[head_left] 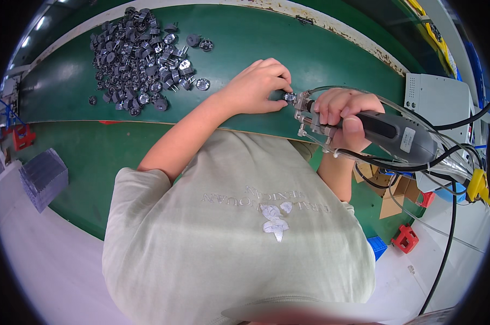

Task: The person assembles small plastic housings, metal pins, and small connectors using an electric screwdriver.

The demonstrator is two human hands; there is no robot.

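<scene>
My left hand (pixel 260 86) pinches a small round dark part (pixel 290 98) between thumb and fingertips, just above the green bench. My right hand (pixel 345 111) is wrapped round the front of a black and grey power screwdriver (pixel 386 130), which lies nearly level and points left. Its metal nose (pixel 305 104), with small fittings and a thin hose, meets the part or comes very close to it; the exact contact is hidden. To the far left lies a heap of similar small parts (pixel 131 59), some with metal prongs; a few sit loose at its right edge.
A light grey box-shaped unit (pixel 437 100) stands at the right end of the green bench (pixel 229 43). Black cables (pixel 445 238) and thin hoses trail from the screwdriver at right. Below the bench are an open cardboard box (pixel 394 197), a blue bin (pixel 376 247) and red stands (pixel 405 238).
</scene>
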